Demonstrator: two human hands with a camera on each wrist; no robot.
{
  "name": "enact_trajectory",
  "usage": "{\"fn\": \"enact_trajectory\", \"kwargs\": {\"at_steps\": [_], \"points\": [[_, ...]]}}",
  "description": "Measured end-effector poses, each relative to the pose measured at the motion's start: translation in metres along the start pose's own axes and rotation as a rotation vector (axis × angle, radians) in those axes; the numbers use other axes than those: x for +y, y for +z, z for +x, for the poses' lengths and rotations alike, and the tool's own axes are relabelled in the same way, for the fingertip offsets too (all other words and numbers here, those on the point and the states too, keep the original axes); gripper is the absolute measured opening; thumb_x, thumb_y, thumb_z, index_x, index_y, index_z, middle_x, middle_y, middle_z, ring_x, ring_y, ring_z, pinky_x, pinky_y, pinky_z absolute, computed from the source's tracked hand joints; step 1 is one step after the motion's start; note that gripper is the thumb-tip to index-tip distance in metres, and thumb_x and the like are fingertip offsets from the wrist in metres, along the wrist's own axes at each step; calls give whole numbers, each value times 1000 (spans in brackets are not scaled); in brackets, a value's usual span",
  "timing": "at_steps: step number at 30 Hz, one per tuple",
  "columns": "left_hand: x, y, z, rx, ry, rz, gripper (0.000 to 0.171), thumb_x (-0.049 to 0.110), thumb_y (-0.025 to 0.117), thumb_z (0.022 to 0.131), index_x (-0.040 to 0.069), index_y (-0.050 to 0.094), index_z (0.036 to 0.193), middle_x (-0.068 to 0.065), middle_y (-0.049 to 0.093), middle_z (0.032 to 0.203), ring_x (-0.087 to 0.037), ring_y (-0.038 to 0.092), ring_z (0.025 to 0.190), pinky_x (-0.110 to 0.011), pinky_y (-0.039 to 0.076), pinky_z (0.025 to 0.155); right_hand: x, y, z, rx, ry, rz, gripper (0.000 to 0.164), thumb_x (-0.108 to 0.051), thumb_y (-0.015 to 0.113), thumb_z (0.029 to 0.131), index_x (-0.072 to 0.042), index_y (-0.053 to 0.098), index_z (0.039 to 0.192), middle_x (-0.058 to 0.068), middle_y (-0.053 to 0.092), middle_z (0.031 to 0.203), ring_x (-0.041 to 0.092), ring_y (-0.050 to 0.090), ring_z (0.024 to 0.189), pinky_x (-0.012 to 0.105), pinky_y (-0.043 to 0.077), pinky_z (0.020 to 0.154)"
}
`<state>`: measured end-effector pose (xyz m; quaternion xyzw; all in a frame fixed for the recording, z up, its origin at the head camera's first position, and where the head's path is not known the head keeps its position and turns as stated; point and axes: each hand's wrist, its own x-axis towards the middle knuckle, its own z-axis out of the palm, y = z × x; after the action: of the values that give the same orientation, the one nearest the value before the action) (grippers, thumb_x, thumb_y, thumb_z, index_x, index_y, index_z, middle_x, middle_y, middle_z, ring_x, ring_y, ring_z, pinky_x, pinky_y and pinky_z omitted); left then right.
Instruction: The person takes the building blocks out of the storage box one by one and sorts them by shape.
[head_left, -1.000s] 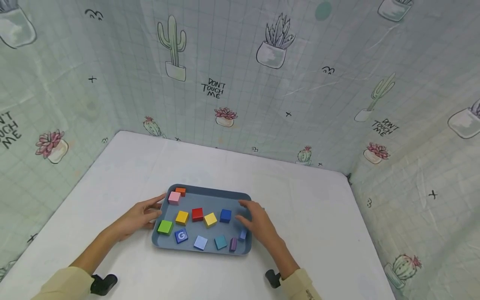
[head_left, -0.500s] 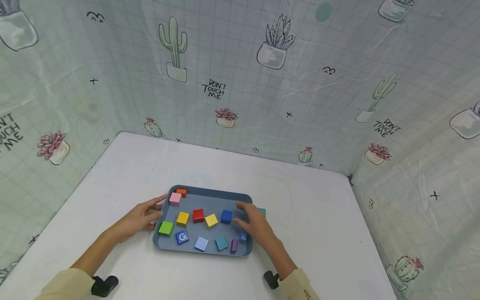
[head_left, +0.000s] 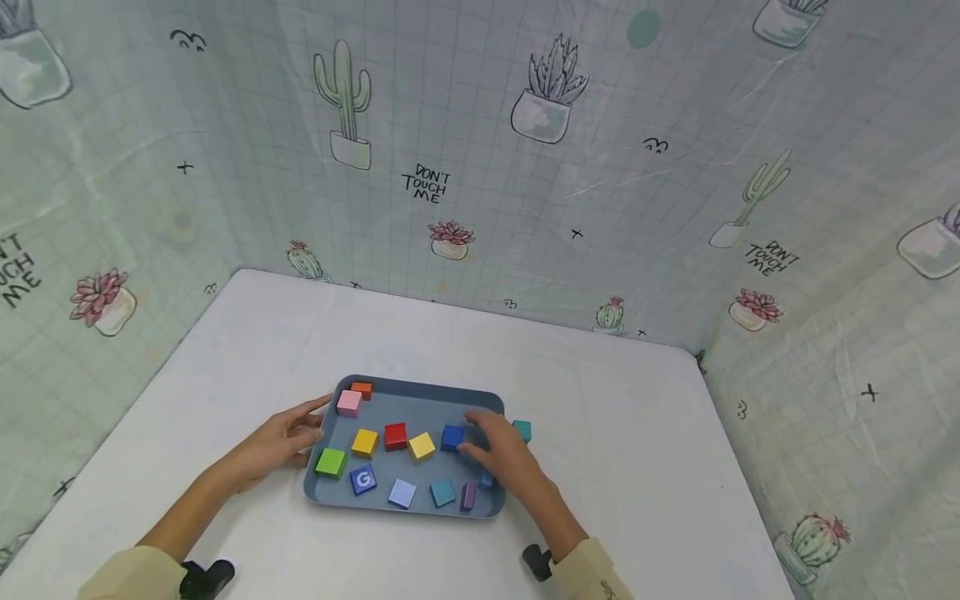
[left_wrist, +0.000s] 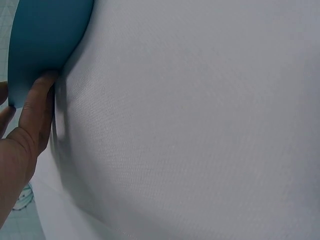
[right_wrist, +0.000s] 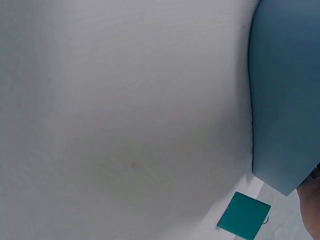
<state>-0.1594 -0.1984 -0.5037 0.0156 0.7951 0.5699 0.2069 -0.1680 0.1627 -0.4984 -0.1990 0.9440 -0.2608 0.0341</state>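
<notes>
A blue-grey tray (head_left: 420, 401) holds several coloured blocks on a white table. My left hand (head_left: 273, 442) is at the tray's left side, its fingers extended and touching the outer wall; in the left wrist view a fingertip (left_wrist: 48, 76) lies against that wall near the table. My right hand (head_left: 506, 450) hovers over the tray's right end, thumb and index finger spread apart beside a dark blue block (head_left: 452, 437). Nothing shows between them. Partly under this hand is a smaller blue block (head_left: 486, 478). Just outside the tray's right wall lies a teal block (head_left: 522, 430).
In the tray are a red block (head_left: 395, 437), a pale yellow block (head_left: 422, 447), a green block (head_left: 331, 462), a pink block (head_left: 349, 403) and others. A cactus-print curtain (head_left: 480, 167) hangs behind and beside the table (head_left: 600, 400).
My right hand has moved left over the tray, closer to the dark blue block. The teal block outside the tray has come into view from behind it. My left hand stays at the tray.
</notes>
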Motion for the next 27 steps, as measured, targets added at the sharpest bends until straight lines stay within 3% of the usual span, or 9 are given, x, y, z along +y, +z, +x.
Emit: {"fn": "enact_trajectory", "kwargs": {"at_steps": [18,27], "points": [[2,0,2,-18,-35,-30,66,21,57,94,18,24,151,-28,33,138,-43,45,119,-42,53,82,2,11,5,21,11,40,61,-38,66,86,-12,46,137,2,54,129,17,48,121,32,42,98],[3,2,-1,-3,-6,-6,65,20,56,95,17,24,151,-28,34,137,-44,45,118,-41,53,82,6,11,2,3,-5,52,68,-43,68,82,-11,45,139,2,52,132,18,46,123,33,41,99]]}}
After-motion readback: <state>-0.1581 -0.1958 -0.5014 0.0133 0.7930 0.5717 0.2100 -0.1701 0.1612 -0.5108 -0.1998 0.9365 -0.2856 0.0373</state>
